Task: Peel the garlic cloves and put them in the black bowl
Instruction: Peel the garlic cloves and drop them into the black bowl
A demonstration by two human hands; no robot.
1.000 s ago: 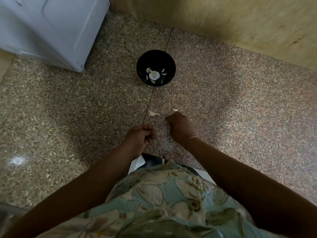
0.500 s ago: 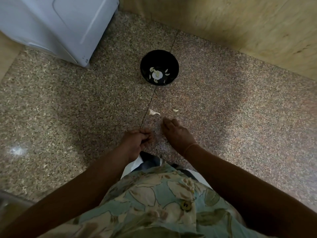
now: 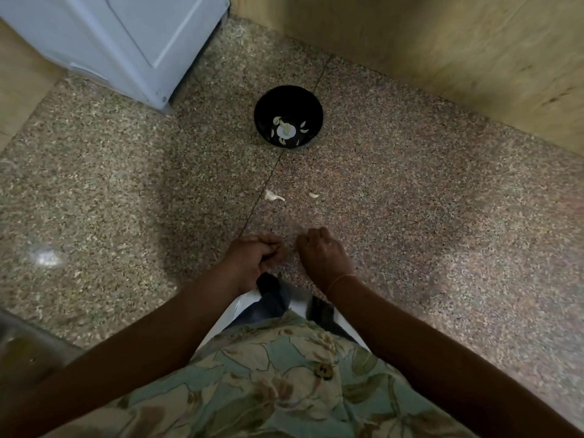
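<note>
Garlic cloves [image 3: 304, 128] lay as several pale pieces at the bottom of the black bowl [image 3: 268, 105], which stood on the floor well ahead of the person. The left hand [image 3: 252, 260] remained where it had been a second earlier, fingers curled tight against the thumb; whether anything was pinched inside could not be told. The right hand [image 3: 322, 254], which had reached forward and pressed its fingers flat on the floor half a second before, had drawn back beside the left, and its fingers were now curled under; what they held, if anything, was hidden. A loose clove [image 3: 273, 196] and, to its right, a small pale fragment [image 3: 313, 195] lay untouched between hands and bowl. Judgement: something had probably been gathered for peeling, and at least one clove remained outstanding. The floor [image 3: 94, 184] was speckled polished stone with a dark seam running from the bowl toward the hands. A white appliance [image 3: 110, 36] stood at far left; a wooden panel [image 3: 442, 42] closed the right.
</note>
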